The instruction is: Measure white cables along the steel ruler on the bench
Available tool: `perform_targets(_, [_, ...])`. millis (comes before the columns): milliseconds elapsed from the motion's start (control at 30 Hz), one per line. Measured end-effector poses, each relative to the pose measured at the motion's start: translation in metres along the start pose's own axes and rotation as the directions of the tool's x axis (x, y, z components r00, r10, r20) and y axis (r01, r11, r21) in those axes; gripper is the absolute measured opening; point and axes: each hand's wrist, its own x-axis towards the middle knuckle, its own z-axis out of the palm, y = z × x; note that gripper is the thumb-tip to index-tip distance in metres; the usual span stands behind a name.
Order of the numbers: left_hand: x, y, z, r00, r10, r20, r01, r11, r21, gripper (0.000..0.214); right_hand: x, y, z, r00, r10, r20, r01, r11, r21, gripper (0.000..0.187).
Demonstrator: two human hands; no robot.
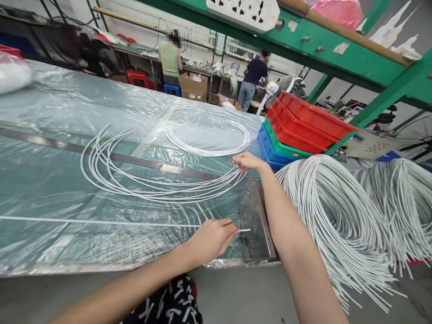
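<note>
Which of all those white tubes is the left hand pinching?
Start at the plastic-covered table and find the dark metal plate at its near right edge. The left hand pinches the single white tube lying straight across the table; its neighbours all curve in bundles.

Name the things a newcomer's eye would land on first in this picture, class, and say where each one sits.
A thick bundle of white tubes spills over the bench's right end. On the plastic-covered table, cut tubes fan out in curves; the right hand touches their ends, and the left hand pinches one straight tube. Stacked trays sit behind.
</note>
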Motion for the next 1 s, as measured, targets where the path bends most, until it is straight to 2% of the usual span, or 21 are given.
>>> perform_targets(333, [0.013, 0.010, 0.007, 0.999, 0.047, -0.024, -0.043, 0.988, 0.148, 0.024, 0.002, 0.000, -0.001, 1.000, 0.006, 0.003, -0.006, 0.997, -0.074, 0.027])
perform_targets(667, [0.020, 0.015, 0.015, 0.999, 0.034, -0.022, -0.029, 0.981, 0.191, 0.018, 0.007, -0.001, 0.003, 1.000, 0.020, 0.011, -0.019, 0.996, -0.085, 0.026])
perform_targets(867, [0.018, 0.016, 0.014, 0.999, 0.030, -0.016, -0.026, 0.975, 0.221, 0.014, 0.008, -0.001, 0.007, 0.999, 0.021, 0.049, -0.016, 0.994, -0.104, 0.023])
perform_targets(1000, [0.018, 0.017, 0.015, 1.000, 0.006, -0.011, -0.003, 0.974, 0.228, 0.015, 0.006, -0.002, 0.009, 0.990, 0.075, 0.116, -0.061, 0.991, -0.119, 0.018])
